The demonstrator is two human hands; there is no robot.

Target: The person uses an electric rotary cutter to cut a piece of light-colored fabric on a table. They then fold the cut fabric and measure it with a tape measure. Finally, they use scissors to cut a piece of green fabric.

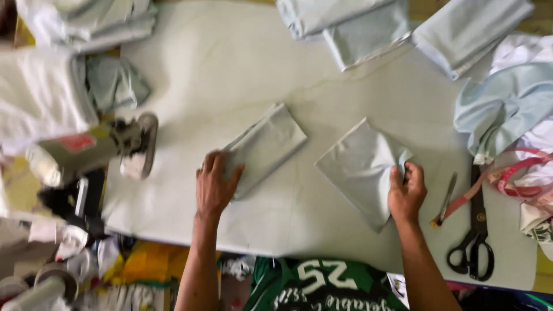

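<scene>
Two pale grey-green folded fabric pieces lie on a light sheet covering the table (219,69). My left hand (214,184) rests flat on the near corner of the left folded piece (266,145), which lies slanted. My right hand (406,191) pinches the crumpled right edge of the right fabric piece (360,168), a flat four-sided shape. Both forearms reach in from the bottom edge.
Black-handled scissors (476,230) and a small tool (444,201) lie right of my right hand, beside a red measuring tape (518,173). Stacks of folded pale fabric (368,23) sit at the far edge. A handheld cutting machine (98,150) lies at the left, near white cloth (40,92).
</scene>
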